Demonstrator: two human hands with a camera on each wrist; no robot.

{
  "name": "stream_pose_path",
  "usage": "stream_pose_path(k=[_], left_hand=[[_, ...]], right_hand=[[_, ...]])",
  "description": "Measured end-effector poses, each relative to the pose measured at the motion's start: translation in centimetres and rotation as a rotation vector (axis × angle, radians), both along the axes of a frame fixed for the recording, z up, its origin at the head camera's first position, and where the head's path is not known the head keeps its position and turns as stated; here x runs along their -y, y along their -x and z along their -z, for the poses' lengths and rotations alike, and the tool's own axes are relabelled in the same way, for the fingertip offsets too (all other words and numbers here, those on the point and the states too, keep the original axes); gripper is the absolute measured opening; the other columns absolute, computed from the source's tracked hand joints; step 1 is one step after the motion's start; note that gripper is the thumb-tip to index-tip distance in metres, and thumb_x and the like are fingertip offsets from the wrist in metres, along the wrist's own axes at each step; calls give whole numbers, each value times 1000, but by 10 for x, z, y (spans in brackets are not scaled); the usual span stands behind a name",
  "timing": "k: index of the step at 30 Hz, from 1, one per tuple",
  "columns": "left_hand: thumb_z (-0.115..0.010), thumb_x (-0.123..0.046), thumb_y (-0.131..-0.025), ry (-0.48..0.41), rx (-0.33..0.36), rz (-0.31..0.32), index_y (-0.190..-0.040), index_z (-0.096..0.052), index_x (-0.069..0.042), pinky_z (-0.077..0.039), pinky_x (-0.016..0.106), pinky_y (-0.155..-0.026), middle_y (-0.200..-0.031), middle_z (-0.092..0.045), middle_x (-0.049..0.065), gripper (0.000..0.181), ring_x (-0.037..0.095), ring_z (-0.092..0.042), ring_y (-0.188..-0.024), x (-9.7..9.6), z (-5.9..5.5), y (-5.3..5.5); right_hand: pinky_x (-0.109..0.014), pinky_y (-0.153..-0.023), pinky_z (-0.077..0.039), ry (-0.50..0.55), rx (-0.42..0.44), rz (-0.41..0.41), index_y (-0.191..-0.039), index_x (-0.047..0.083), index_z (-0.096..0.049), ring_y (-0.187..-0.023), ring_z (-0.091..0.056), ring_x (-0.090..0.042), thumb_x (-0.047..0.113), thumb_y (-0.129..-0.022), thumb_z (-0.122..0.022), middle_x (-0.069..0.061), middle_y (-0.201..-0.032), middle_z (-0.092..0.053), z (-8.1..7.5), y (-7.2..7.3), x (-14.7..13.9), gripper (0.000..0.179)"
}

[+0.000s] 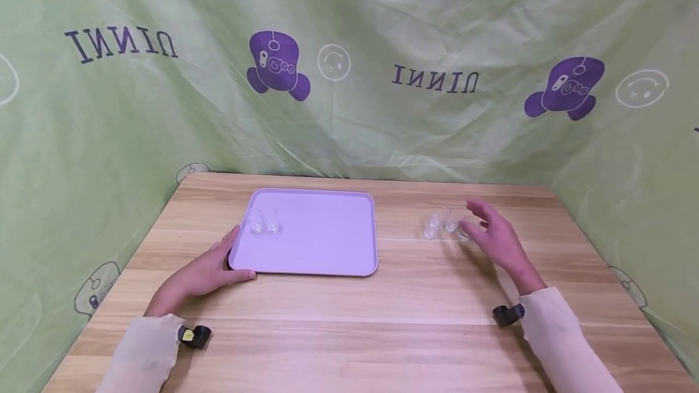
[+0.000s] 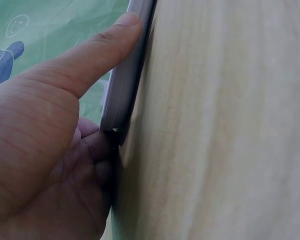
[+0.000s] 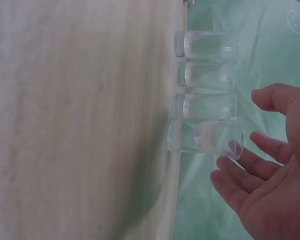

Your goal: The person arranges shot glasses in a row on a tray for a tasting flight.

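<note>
At the near left corner of a purple tray [image 1: 322,235], my left hand [image 1: 210,272] holds the edge. Its thumb [image 2: 102,52] lies against the near rim, the other fingers at the left side and partly hidden. Two small clear glasses [image 1: 264,222] stand upright on the tray's left part. My right hand [image 1: 494,238] hovers around the rightmost of several similar glasses on the table. That glass [image 3: 207,137] stands between its parted thumb and fingers; some fingertips are close to the rim, and whether they touch it I cannot tell.
Beside that glass, other clear glasses [image 3: 210,75] stand close together on the wooden table [image 1: 327,332]. A green printed cloth [image 1: 360,132] hangs behind and at both sides of the table.
</note>
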State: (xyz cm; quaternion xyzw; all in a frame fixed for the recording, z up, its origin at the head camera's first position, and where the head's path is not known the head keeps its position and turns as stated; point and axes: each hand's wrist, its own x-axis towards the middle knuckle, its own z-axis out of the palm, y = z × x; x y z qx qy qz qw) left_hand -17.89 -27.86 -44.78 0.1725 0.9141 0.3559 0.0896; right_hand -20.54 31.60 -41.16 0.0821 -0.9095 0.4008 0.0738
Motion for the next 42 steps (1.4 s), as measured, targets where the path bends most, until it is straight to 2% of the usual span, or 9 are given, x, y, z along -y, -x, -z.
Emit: stream_pose_path(k=[5,10,18,32,42], left_hand=[[-81,-44,-89,-1,-1,-2,-162,-6,4,-20,69,-115,-165,-11,32,116,53,-16,-149,0,0,-1],[-80,-45,-89,4,6,-7,-162,-5,5,-19,69,-115,-165,-11,33,116,53,-15,-149,0,-1,0],[-80,-45,-89,20,0,-15,-162,-6,5,-18,70,-114,-165,-12,33,116,55,-15,-148,0,-1,-1],[-81,-46,-89,27,3,-22,-162,-6,6,-20,69,-115,-165,-12,33,117,54,-16,-148,-2,-3,-2],[-81,-45,-88,25,8,-21,-163,-6,4,-19,70,-114,-164,-14,33,116,56,-17,-147,-1,-5,-1]], right_hand=[[-62,-105,-43,-18,61,10,-149,-10,-39,-130,-49,-54,22,-101,-69,-36,-145,-47,4,-1,-5,65],[-60,-102,-46,-50,112,33,-150,-10,-39,-125,-55,-52,29,-101,-70,-36,-138,-55,6,-3,-6,69],[-57,-98,-51,-132,148,27,-146,-15,-41,-116,-62,-49,23,-100,-72,-35,-128,-62,9,-3,-7,68],[-56,-95,-53,-136,109,37,-137,-11,-52,-112,-65,-48,14,-102,-67,-34,-121,-65,14,-1,-11,46],[-56,-95,-52,-138,116,53,-136,-9,-53,-112,-64,-48,19,-102,-68,-33,-124,-63,11,-2,-9,47]])
